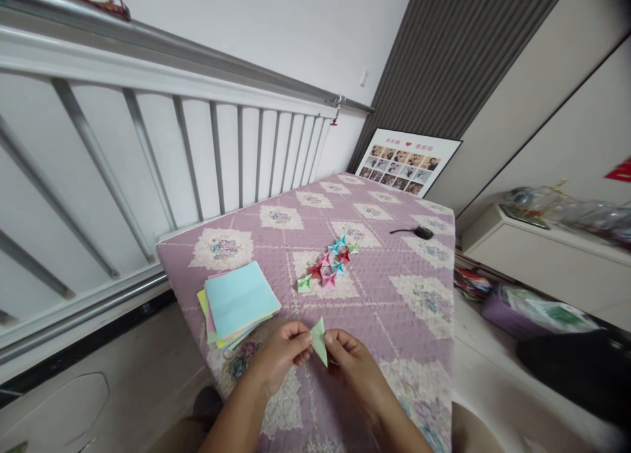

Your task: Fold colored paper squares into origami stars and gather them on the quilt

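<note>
Between my two hands, above the near part of the table, is a small light-green piece of folded paper (319, 342) with a pointed top and bottom. My left hand (286, 348) pinches its left edge between thumb and fingers. From the other side, my right hand (348, 356) grips its right edge the same way. Beyond the hands stand several small folded paper figures (329, 279) in pink, red, blue and green, grouped in short rows. Left of my left hand lies a stack of square coloured paper (241, 298), light blue on top.
A purple flowered cloth covers the table (365, 321). A small dark object with a thin cord or handle (422, 233) lies toward the right back. A white radiator (227, 150) runs along the left side. A framed photo board (404, 164) leans at the far end.
</note>
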A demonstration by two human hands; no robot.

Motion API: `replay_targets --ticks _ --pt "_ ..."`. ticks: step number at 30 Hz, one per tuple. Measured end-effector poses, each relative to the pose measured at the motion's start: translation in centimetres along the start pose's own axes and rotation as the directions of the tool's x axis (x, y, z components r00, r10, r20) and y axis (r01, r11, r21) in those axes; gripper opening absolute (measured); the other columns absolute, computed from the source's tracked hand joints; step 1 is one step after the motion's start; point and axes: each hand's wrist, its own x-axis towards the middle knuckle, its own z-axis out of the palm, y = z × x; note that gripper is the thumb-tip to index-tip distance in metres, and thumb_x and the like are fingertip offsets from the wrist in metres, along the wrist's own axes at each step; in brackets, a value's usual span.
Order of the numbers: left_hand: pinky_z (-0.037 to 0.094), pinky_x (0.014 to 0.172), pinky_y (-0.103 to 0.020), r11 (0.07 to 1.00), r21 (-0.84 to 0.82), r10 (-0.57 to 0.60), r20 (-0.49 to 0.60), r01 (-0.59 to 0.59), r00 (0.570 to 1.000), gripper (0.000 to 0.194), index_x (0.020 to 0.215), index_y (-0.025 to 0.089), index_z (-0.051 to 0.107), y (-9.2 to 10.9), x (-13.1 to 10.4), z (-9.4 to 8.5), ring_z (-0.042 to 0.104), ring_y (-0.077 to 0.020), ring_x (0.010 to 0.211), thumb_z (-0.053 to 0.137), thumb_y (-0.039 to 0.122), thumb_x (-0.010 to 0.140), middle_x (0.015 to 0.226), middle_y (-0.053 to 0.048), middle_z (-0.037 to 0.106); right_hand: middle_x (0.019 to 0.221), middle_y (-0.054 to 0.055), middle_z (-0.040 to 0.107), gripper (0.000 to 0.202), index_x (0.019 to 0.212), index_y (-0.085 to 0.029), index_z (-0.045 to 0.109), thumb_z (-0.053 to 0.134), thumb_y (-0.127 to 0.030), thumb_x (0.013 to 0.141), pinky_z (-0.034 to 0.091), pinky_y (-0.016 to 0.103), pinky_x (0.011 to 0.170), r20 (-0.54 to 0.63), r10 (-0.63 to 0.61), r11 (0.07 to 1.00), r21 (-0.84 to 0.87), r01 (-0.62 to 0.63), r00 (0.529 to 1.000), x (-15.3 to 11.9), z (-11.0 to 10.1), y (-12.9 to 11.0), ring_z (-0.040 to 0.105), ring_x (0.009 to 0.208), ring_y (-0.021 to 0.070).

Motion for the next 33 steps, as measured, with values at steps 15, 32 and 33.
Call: replay_targets --ticks 15,32,33 --pt "0.032 0.052 -0.022 0.970 -0.226 -0.060 0.156 0.094 0.986 0.037 0.070 0.015 0.054 0.9 -1.0 -0.3 0.049 -0.0088 0.053 0.077 0.044 0.067 0.060 0.001 0.056 0.068 0.000 0.061 0.032 0.074 -0.018 0.058 0.068 -0.048 0.077 0.040 0.019 0.056 0.124 0.091 0.954 0.272 -0.122 0.988 -1.4 1.1 -1.0 0.053 0.060 0.0097" --pt "0.033 0.053 -0.023 0.977 -0.183 -0.087 0.123 0.109 0.989 0.040 0.071 0.015 0.054 0.6 -0.8 0.3 0.049 -0.0089 0.054 0.074 0.050 0.069 0.060 0.001 0.056 0.070 -0.001 0.058 0.011 0.077 -0.022 0.056 0.049 -0.026 0.084 0.041 0.024 0.063 0.038 -0.406 0.754 -0.550 0.358 0.913 -1.7 -0.3 -1.0 0.053 0.066 0.0138" --pt "0.033 0.053 -0.023 0.977 -0.184 -0.088 0.122 0.110 0.989 0.040 0.070 0.015 0.054 0.6 -0.8 0.3 0.049 -0.0089 0.054 0.074 0.050 0.069 0.060 0.001 0.056 0.072 0.000 0.059 0.012 0.076 -0.022 0.057 0.048 -0.025 0.085 0.042 0.025 0.065 0.065 -0.416 0.716 -0.592 0.371 0.907 -1.8 -0.4 -1.1 0.054 0.067 0.0145"
